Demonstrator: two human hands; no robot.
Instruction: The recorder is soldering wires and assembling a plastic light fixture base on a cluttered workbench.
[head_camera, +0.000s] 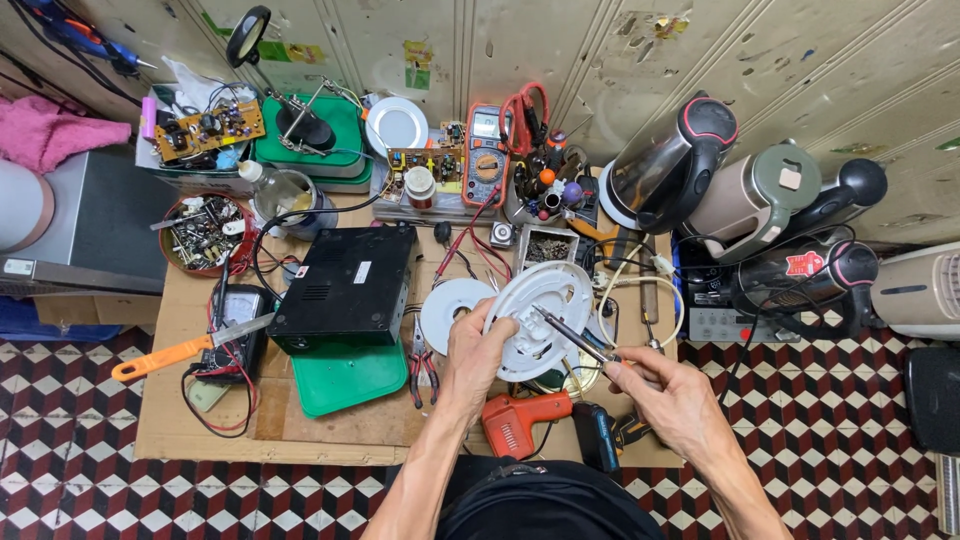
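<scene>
Left hand (478, 358) gripping 1 white round base (538, 318), right hand (668, 392) w/ 1 screwdriver (572, 336)

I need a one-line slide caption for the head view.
Left hand holds a round white base; right hand applies a screwdriver.

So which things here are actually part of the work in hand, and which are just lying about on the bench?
In hand:
- left hand holding the white round base plate
- right hand holding the screwdriver, tip against the plate

Lying about:
- red cordless drill
- black box
- orange multimeter
- electric kettles
- orange-handled knife
- red pliers
</scene>
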